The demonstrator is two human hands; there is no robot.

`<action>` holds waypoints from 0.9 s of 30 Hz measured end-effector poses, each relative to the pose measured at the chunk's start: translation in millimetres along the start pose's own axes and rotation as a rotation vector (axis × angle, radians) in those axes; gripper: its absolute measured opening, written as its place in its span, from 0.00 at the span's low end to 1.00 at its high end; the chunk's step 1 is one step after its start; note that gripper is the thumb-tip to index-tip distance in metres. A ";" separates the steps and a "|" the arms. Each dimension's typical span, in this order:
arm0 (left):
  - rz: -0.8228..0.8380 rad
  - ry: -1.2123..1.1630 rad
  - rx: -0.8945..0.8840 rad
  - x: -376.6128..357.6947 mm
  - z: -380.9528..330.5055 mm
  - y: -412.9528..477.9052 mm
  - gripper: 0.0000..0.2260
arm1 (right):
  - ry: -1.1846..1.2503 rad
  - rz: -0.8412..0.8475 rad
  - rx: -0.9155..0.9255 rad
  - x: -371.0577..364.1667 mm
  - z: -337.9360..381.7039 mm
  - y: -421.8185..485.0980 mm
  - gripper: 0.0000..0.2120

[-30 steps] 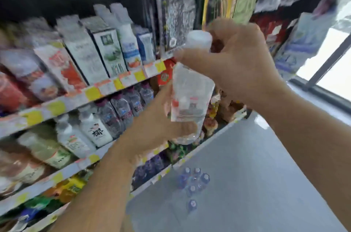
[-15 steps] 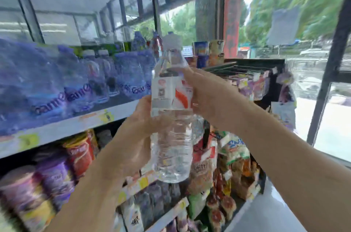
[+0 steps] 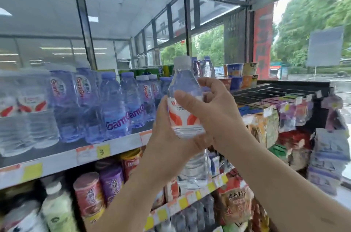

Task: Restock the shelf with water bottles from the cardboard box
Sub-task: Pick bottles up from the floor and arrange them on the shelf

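I hold a clear water bottle [image 3: 185,117] with a white cap and a white-and-orange label upright in front of the top shelf [image 3: 79,153]. My left hand [image 3: 167,142] grips its middle from the left and behind. My right hand [image 3: 212,112] wraps the label from the right, thumb across the front. The shelf carries a row of blue-tinted water bottles [image 3: 114,106] and, at the far left, clear bottles with the same orange label [image 3: 28,114]. The cardboard box is out of view.
Below the top shelf stand cans and drink bottles [image 3: 89,193]. Hanging snack packets fill a black wire rack [image 3: 284,116] to the right. Cup noodles [image 3: 241,74] sit on top further back. Windows and trees lie beyond.
My view has swung up from the lower shelves and floor to the top shelf. Both hands have lifted the bottle with it and my right hand now covers the label.
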State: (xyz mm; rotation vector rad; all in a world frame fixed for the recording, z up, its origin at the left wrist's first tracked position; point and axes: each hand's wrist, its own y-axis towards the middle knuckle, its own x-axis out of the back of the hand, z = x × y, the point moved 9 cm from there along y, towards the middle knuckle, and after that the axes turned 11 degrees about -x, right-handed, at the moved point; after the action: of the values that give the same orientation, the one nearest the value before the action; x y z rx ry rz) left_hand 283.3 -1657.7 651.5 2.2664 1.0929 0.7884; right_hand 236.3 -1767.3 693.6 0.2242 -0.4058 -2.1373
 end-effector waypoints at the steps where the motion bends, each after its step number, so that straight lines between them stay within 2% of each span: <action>1: -0.077 0.086 0.006 9.1 -2.9 -1.5 0.49 | 0.008 -0.001 0.012 -2.7 1.2 3.8 0.27; 3: -0.164 0.229 0.003 21.6 -10.9 -4.1 0.49 | 0.014 -0.006 0.021 -7.1 4.8 13.0 0.31; 6: -0.196 0.328 -0.032 28.3 -22.3 -0.2 0.38 | -0.045 0.042 0.053 -22.1 11.5 24.1 0.32; 8: -0.221 0.366 -0.066 36.7 -24.1 4.6 0.34 | -0.031 0.104 0.091 -33.4 16.8 28.9 0.31; 11: -0.274 0.282 -0.042 58.9 -15.3 8.3 0.30 | 0.049 0.234 0.091 -50.8 14.6 42.7 0.19; 13: -0.322 0.161 0.028 76.2 -3.7 9.3 0.30 | 0.179 0.356 0.006 -65.4 0.1 53.1 0.10; 15: -0.380 0.049 0.076 93.1 6.3 10.4 0.29 | 0.188 0.495 -0.055 -84.4 -17.6 52.0 0.10; 17: -0.415 -0.058 0.109 106.7 13.8 9.6 0.32 | 0.131 0.600 -0.070 -101.4 -30.1 42.0 0.16; 19: -0.400 -0.106 0.104 118.9 16.5 8.4 0.35 | 0.069 0.687 -0.059 -117.7 -35.2 32.6 0.17; 21: -0.341 -0.138 0.060 130.5 17.3 7.5 0.33 | 0.042 0.746 -0.053 -135.1 -34.7 25.4 0.16; 27: -0.313 -0.183 0.006 181.7 21.0 -1.4 0.24 | 0.058 0.651 0.056 -182.7 -16.3 18.3 0.18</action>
State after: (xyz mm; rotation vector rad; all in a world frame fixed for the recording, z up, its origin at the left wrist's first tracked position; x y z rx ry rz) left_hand 389.6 -1513.0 686.9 2.0540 1.3174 0.4438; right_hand 357.9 -1628.9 686.5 0.1571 -0.4336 -1.4792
